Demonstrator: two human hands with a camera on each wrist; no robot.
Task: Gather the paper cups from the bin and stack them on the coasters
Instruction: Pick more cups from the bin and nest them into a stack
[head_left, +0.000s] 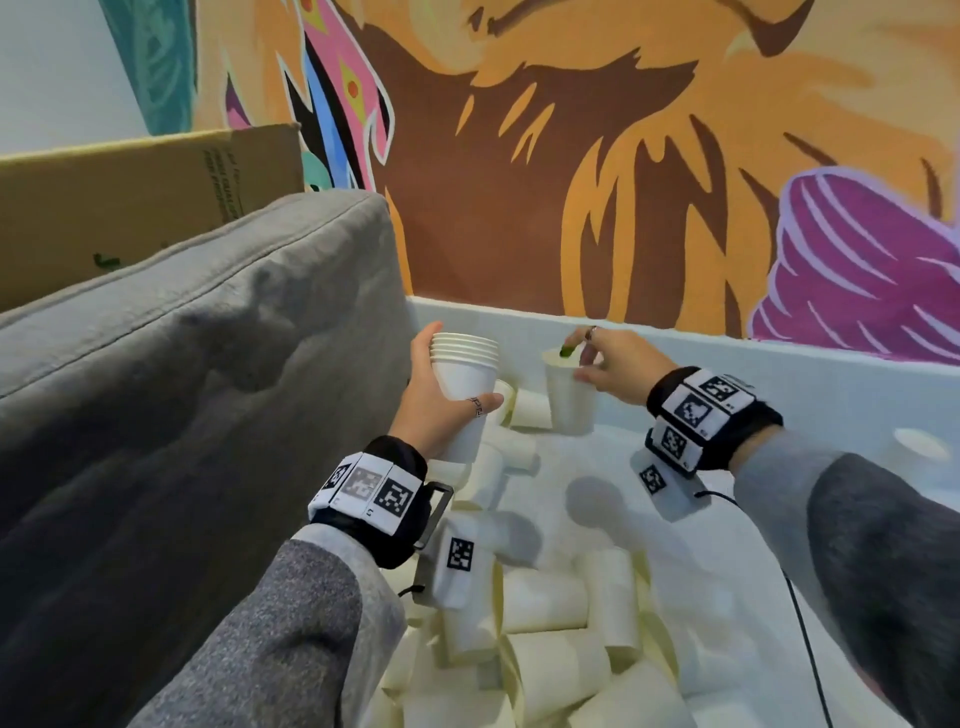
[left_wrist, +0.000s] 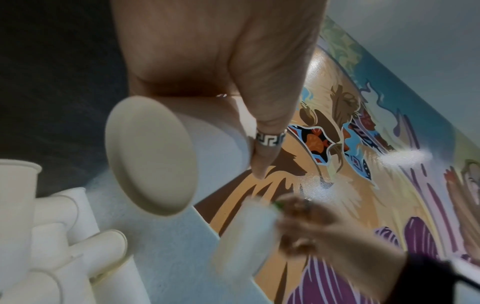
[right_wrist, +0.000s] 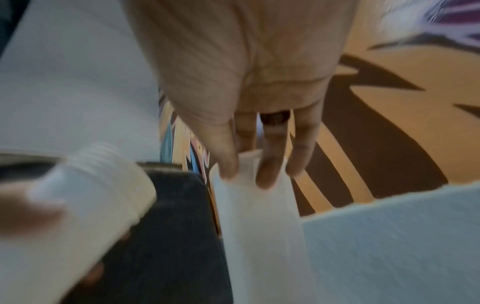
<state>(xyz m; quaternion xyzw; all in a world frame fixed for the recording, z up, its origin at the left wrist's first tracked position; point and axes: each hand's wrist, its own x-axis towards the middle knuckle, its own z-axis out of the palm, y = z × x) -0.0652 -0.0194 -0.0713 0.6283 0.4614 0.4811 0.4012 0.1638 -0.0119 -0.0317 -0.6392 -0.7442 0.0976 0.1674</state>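
My left hand (head_left: 441, 400) grips a stack of several nested white paper cups (head_left: 464, 382), upright above the white bin (head_left: 727, 358). In the left wrist view the stack's flat bottom (left_wrist: 150, 156) faces the camera, with my ringed thumb along its side. My right hand (head_left: 608, 364) pinches the rim of a single white cup (head_left: 570, 397) just right of the stack, thumb and fingers on its rim (right_wrist: 249, 164). The stack (right_wrist: 85, 201) shows blurred at the left of the right wrist view. Many loose cups (head_left: 550, 623) lie on their sides in the bin. No coasters are in view.
A grey sofa cushion (head_left: 182, 389) rises along the bin's left side, with a cardboard box (head_left: 130, 197) behind it. A painted mural wall (head_left: 623, 156) stands right behind the bin. A black cable (head_left: 805, 623) hangs from my right wrist over the cups.
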